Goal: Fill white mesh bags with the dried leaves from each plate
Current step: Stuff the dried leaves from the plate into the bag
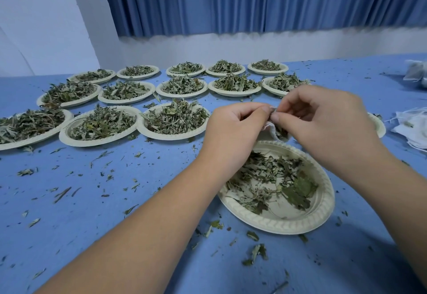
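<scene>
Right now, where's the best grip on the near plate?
I'd pinch the near plate by its ribbed rim at the near-right edge, coming from the right: it is bare there, while the left hand, right hand and mesh bag cover the far rim.

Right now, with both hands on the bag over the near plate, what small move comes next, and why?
Probably keep the left hand pinching the mouth of the mesh bag and lower the right hand to gather more leaves. Both hands pinch the bag over the near plate, which still holds plenty of loose leaves.
</scene>
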`<move>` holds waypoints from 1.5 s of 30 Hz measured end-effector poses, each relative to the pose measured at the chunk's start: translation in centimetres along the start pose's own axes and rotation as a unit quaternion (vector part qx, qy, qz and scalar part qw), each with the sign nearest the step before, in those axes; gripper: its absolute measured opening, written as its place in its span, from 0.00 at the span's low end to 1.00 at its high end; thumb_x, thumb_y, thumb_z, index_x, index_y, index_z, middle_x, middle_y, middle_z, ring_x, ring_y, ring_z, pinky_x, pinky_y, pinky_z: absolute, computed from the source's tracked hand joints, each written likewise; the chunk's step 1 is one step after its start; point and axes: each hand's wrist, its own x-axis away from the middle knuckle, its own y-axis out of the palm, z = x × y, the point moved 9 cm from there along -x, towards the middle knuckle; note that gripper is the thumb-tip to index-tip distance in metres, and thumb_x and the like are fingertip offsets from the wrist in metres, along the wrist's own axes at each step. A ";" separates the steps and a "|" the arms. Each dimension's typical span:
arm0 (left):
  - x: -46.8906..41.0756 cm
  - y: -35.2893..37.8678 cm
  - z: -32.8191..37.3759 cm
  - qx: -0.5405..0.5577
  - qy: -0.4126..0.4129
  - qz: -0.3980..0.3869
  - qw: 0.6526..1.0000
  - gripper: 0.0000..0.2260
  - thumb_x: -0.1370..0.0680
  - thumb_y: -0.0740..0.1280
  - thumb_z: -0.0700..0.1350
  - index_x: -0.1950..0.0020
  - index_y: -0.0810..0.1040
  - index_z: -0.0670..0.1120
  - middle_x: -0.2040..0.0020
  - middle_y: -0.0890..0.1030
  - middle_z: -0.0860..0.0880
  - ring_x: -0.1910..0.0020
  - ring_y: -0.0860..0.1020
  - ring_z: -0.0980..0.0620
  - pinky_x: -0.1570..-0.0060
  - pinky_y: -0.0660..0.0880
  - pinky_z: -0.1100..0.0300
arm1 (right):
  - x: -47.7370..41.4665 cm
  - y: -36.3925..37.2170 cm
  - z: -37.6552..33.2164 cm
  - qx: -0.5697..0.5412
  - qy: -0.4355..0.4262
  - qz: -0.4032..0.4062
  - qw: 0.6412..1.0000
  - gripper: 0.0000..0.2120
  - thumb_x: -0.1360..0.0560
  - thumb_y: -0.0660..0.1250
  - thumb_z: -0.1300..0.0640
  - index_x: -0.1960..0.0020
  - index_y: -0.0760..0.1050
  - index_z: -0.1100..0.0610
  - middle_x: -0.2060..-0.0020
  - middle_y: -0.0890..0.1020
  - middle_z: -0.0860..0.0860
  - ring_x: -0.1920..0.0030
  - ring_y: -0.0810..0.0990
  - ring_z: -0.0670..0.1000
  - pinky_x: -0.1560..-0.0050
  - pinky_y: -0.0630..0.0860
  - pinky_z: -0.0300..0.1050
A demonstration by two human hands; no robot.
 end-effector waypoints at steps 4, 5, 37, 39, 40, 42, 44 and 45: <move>0.0 -0.5 0.1 0.053 -0.017 0.007 0.998 0.07 0.21 0.66 0.40 0.53 0.84 0.45 0.76 0.75 0.59 0.81 0.71 0.62 0.77 0.65 0.74 | -0.1 -1.0 -0.5 -0.021 0.000 -0.029 0.999 0.04 0.28 0.70 0.53 0.61 0.80 0.46 0.65 0.80 0.33 0.69 0.77 0.35 0.66 0.67 0.23; 0.0 -0.7 0.2 0.069 -0.022 0.013 0.997 0.07 0.21 0.66 0.39 0.53 0.84 0.44 0.76 0.75 0.59 0.81 0.71 0.62 0.77 0.66 0.74 | -0.1 -1.3 -0.5 -0.025 0.001 -0.031 0.999 0.03 0.28 0.69 0.51 0.60 0.80 0.46 0.64 0.80 0.33 0.69 0.76 0.36 0.67 0.67 0.24; 0.3 1.0 -0.6 0.123 -0.057 -0.023 0.990 0.07 0.20 0.65 0.40 0.47 0.82 0.43 0.78 0.75 0.54 0.78 0.74 0.61 0.79 0.65 0.71 | -0.6 0.8 1.3 0.121 0.002 -0.029 0.992 0.07 0.29 0.68 0.52 0.59 0.84 0.51 0.66 0.75 0.47 0.63 0.74 0.49 0.59 0.73 0.48; 0.3 0.8 -0.5 0.125 -0.057 -0.021 0.990 0.07 0.20 0.65 0.40 0.48 0.83 0.43 0.77 0.76 0.54 0.80 0.73 0.61 0.79 0.65 0.71 | -0.5 1.0 1.2 0.104 -0.002 -0.046 0.994 0.10 0.29 0.64 0.50 0.59 0.84 0.51 0.67 0.74 0.45 0.63 0.73 0.47 0.60 0.70 0.46; 0.3 0.8 -0.5 0.126 -0.058 -0.019 0.990 0.07 0.20 0.65 0.40 0.48 0.83 0.43 0.77 0.75 0.54 0.80 0.73 0.61 0.79 0.65 0.71 | -0.5 0.9 1.2 0.086 0.002 -0.049 0.995 0.11 0.29 0.64 0.49 0.61 0.83 0.51 0.67 0.74 0.45 0.63 0.73 0.45 0.60 0.69 0.46; 0.2 0.5 -0.4 0.116 -0.058 -0.011 0.992 0.07 0.20 0.65 0.40 0.49 0.83 0.43 0.77 0.74 0.55 0.81 0.71 0.60 0.79 0.63 0.70 | -0.5 0.6 1.3 0.055 0.005 -0.047 0.997 0.15 0.27 0.63 0.47 0.65 0.81 0.54 0.68 0.75 0.47 0.64 0.73 0.46 0.61 0.67 0.46; 0.1 0.3 -0.5 0.105 -0.059 0.001 0.993 0.07 0.20 0.66 0.42 0.48 0.84 0.43 0.74 0.73 0.53 0.81 0.66 0.60 0.78 0.60 0.67 | -0.6 0.5 1.4 0.035 0.010 -0.040 0.999 0.16 0.26 0.64 0.47 0.67 0.80 0.55 0.68 0.77 0.50 0.64 0.73 0.46 0.63 0.67 0.45; 0.0 0.2 -0.6 0.105 -0.060 0.005 0.993 0.07 0.21 0.66 0.42 0.48 0.84 0.44 0.73 0.71 0.51 0.80 0.64 0.58 0.77 0.60 0.66 | -0.6 0.5 1.6 0.017 0.025 -0.036 0.999 0.13 0.27 0.66 0.48 0.66 0.81 0.54 0.67 0.78 0.50 0.65 0.74 0.46 0.63 0.67 0.44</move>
